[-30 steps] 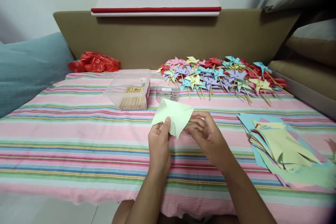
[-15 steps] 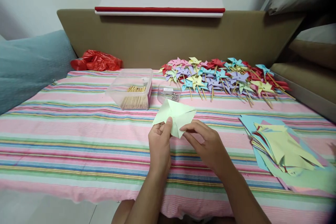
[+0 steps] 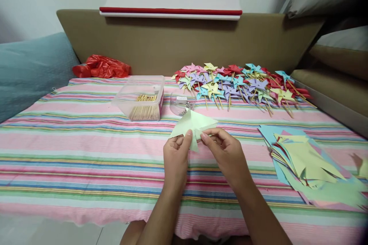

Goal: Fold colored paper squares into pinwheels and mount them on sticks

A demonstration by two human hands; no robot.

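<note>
A pale green cut paper square [image 3: 193,123] is held over the striped cloth in front of me. My left hand [image 3: 175,159] pinches its middle with thumb and fingers closed. My right hand [image 3: 225,152] pinches a folded-in corner of the same paper, with its fingertips close to my left thumb. A small clear round dish [image 3: 182,101] holding small metal pieces stands just behind the paper. A clear plastic box [image 3: 142,100] of wooden sticks stands to its left.
A heap of finished paper pinwheels [image 3: 238,82] on sticks lies at the back right. A stack of cut coloured paper sheets [image 3: 307,162] lies at the right. A red plastic bag [image 3: 102,67] sits at the back left by the brown board [image 3: 184,42].
My right hand has folded a corner of the green paper toward the middle. The paper now lies flatter and lower, and both thumbs have come together on it.
</note>
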